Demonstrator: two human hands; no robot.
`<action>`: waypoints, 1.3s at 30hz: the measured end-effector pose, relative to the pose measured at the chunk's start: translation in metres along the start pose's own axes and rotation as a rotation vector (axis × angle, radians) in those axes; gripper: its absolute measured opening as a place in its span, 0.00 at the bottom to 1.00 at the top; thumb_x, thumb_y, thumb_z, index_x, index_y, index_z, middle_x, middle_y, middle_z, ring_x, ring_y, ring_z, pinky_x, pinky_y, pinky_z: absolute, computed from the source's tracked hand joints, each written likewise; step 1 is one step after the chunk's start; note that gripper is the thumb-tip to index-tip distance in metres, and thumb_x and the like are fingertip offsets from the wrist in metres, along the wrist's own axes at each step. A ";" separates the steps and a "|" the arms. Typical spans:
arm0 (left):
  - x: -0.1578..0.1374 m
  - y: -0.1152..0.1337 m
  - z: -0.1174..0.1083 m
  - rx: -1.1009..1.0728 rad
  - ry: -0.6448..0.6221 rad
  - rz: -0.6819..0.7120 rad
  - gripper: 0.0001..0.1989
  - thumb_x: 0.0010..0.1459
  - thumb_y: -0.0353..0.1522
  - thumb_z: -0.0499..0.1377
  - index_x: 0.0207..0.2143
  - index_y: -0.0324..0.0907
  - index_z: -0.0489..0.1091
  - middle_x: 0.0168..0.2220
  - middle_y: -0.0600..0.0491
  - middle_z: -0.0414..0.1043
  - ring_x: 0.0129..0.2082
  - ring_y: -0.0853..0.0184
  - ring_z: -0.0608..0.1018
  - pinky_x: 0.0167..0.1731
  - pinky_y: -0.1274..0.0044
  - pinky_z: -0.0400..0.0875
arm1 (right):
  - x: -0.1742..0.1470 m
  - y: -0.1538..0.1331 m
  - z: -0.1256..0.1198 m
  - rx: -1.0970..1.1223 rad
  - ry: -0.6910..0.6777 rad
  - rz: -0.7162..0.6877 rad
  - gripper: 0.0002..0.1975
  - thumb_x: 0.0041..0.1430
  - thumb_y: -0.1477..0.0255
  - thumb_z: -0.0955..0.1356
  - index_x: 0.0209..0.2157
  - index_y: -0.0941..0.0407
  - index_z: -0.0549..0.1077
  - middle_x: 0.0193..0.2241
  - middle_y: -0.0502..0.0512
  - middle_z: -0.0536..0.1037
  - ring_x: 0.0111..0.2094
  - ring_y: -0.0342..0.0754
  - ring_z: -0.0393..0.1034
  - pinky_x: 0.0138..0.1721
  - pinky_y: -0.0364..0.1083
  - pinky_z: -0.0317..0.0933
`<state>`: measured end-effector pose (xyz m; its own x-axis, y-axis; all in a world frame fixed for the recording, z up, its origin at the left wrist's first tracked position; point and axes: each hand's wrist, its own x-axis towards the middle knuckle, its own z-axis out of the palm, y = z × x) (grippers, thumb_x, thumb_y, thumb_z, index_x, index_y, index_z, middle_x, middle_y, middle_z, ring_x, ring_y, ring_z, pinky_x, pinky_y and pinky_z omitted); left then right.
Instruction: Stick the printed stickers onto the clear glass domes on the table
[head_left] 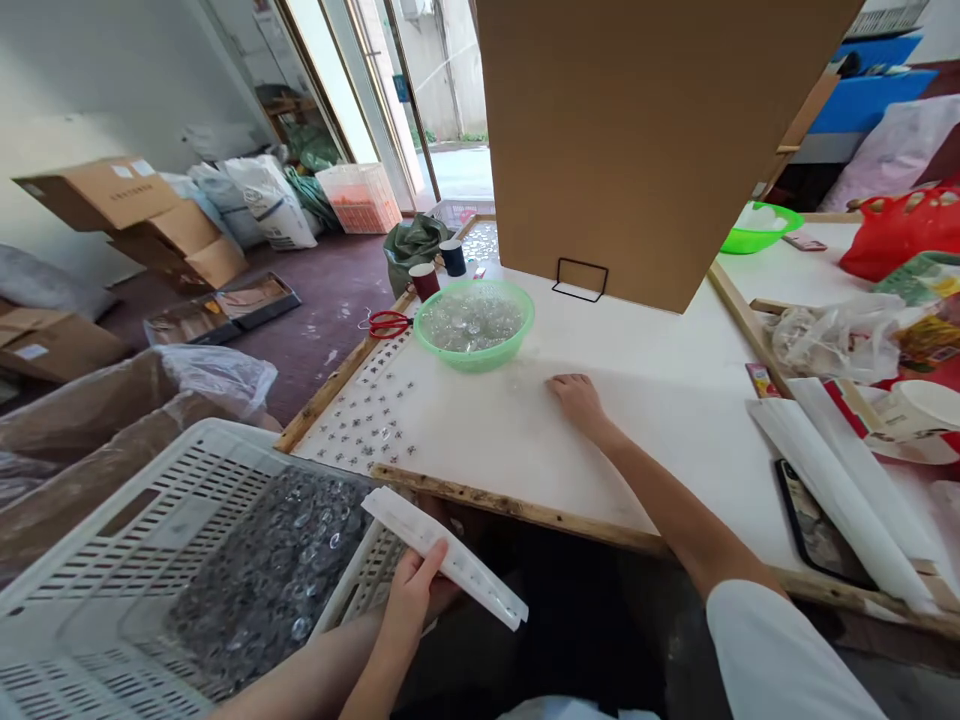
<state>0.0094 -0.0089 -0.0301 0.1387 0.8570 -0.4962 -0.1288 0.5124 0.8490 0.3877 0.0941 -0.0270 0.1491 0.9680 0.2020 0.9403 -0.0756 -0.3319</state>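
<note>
My left hand grips a long folded white paper strip with small dark marks along it. The strip is tilted over my lap, beside the white plastic basket, which holds a mass of small clear and dark pieces. Palm down on the white tabletop lies my right hand, with nothing visible in it; its fingertips point left. Beyond it stands a green bowl full of small clear pieces. Several small dark-marked pieces lie in rows at the table's left.
Red-handled scissors and two cups are near the bowl. A big cardboard sheet stands at the back, with a black wire stand before it. At right are white paper rolls, a phone and a red bag.
</note>
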 end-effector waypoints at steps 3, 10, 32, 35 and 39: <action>-0.008 0.004 0.006 -0.031 0.018 0.016 0.20 0.39 0.41 0.73 0.29 0.37 0.74 0.25 0.50 0.78 0.26 0.60 0.80 0.28 0.73 0.77 | -0.002 -0.010 0.006 0.028 -0.014 -0.012 0.18 0.63 0.82 0.58 0.46 0.57 0.75 0.44 0.61 0.78 0.47 0.52 0.68 0.53 0.50 0.52; -0.015 0.000 0.015 -0.014 0.037 0.007 0.22 0.37 0.42 0.73 0.29 0.37 0.72 0.22 0.50 0.76 0.22 0.62 0.78 0.18 0.77 0.71 | -0.005 -0.033 0.013 0.116 -0.035 0.061 0.13 0.67 0.73 0.59 0.43 0.56 0.75 0.42 0.57 0.77 0.43 0.47 0.69 0.42 0.43 0.57; -0.048 -0.004 0.004 -0.015 0.237 0.017 0.20 0.38 0.38 0.72 0.32 0.39 0.71 0.24 0.50 0.78 0.24 0.61 0.80 0.20 0.76 0.74 | 0.032 -0.047 0.002 0.304 -0.193 0.217 0.08 0.61 0.68 0.66 0.35 0.55 0.77 0.35 0.52 0.80 0.34 0.44 0.72 0.32 0.39 0.59; -0.052 -0.004 0.006 -0.021 0.235 0.009 0.22 0.37 0.39 0.73 0.33 0.38 0.71 0.24 0.50 0.78 0.24 0.60 0.80 0.21 0.74 0.74 | 0.028 -0.022 -0.007 0.251 -0.093 0.294 0.12 0.63 0.68 0.64 0.43 0.56 0.76 0.44 0.59 0.77 0.43 0.50 0.70 0.41 0.44 0.61; -0.056 -0.007 0.010 -0.036 0.186 -0.029 0.23 0.36 0.40 0.73 0.31 0.37 0.72 0.24 0.50 0.78 0.24 0.59 0.79 0.22 0.72 0.74 | 0.005 0.011 -0.014 0.151 0.018 0.336 0.17 0.63 0.76 0.62 0.53 0.59 0.71 0.55 0.67 0.68 0.56 0.58 0.59 0.52 0.52 0.56</action>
<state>0.0120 -0.0608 -0.0065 -0.0405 0.8353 -0.5483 -0.1632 0.5359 0.8284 0.4028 0.0950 -0.0171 0.4489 0.8905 0.0741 0.7821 -0.3514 -0.5146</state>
